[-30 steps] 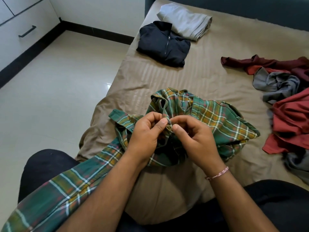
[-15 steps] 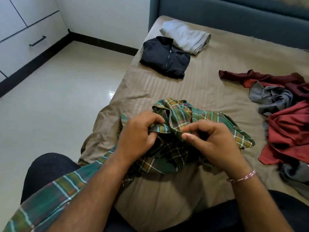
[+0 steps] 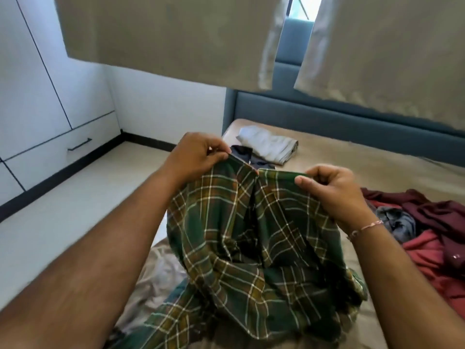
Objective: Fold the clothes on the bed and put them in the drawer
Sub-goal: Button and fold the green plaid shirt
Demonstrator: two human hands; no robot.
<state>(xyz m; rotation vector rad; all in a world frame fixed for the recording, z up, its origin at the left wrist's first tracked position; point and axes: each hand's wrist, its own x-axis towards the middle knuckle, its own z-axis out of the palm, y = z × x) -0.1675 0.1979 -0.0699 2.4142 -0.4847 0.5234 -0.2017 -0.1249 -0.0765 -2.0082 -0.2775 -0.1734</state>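
A green and yellow plaid shirt [image 3: 251,235] hangs in the air above the tan bed [image 3: 352,157], its lower part resting near my lap. My left hand [image 3: 198,154] pinches the shirt's top edge on the left, and my right hand [image 3: 332,190] pinches the top edge on the right. A folded grey garment [image 3: 269,144] lies at the far end of the bed, with a folded dark jacket [image 3: 242,151] beside it, mostly hidden behind the shirt. The white drawer [image 3: 63,147] with a black handle is in the cupboard at the left.
A heap of unfolded maroon, red and grey clothes [image 3: 432,227] lies on the bed at the right. Beige curtains [image 3: 176,36] hang across the top of the view. A teal headboard [image 3: 327,122] bounds the bed's far side. Pale floor [image 3: 75,197] runs between bed and cupboard.
Both hands have lifted the plaid shirt off the bed and spread apart along its top edge. The view has tilted up, bringing the curtains and headboard in.
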